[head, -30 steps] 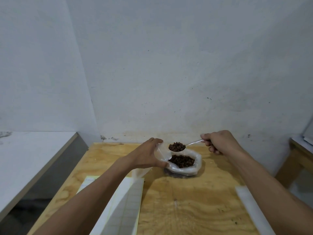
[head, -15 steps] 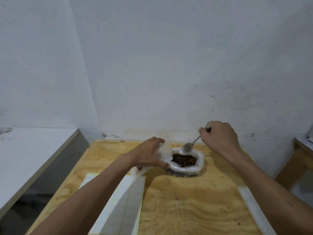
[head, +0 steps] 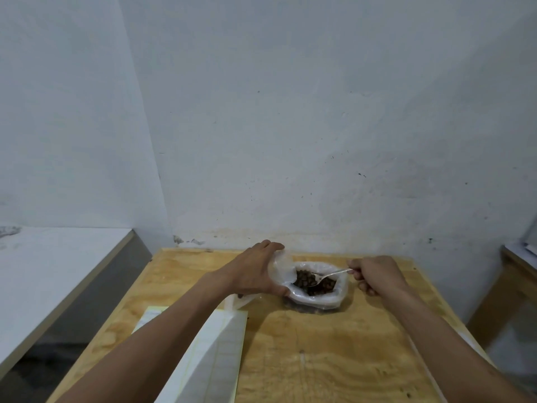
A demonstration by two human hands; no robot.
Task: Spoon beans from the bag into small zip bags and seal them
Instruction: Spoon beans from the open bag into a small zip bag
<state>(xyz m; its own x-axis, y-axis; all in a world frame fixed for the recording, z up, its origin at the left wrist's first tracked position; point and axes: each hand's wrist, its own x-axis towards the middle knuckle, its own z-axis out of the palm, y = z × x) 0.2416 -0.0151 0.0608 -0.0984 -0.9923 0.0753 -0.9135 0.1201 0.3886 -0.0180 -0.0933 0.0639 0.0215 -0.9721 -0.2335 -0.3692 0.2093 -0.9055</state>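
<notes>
Two hands worked near the far edge of the plywood worktop (head: 334, 359) in the head view, the only view there was. The bag of beans (head: 315, 286) sat close to that far edge, its plastic mouth rolled down and open, dark beans showing inside. The left hand (head: 255, 274) had its grip pinching a small zip bag (head: 280, 264) just beside the bean bag's left rim, thumb below and fingers over the top; how wide the small bag's mouth stood could not be told. The right hand (head: 374, 274) had its grip curled round the handle of a spoon (head: 328, 276), whose bowl was dipped into the beans. White gridded sheets (head: 215, 356) lay toward the near-left part of the worktop.

Judging by this, the step in hand was scooping. The next move would call for lifting the loaded spoon level, carrying it left to the small bag's mouth, and tipping without spilling over the rim
</notes>
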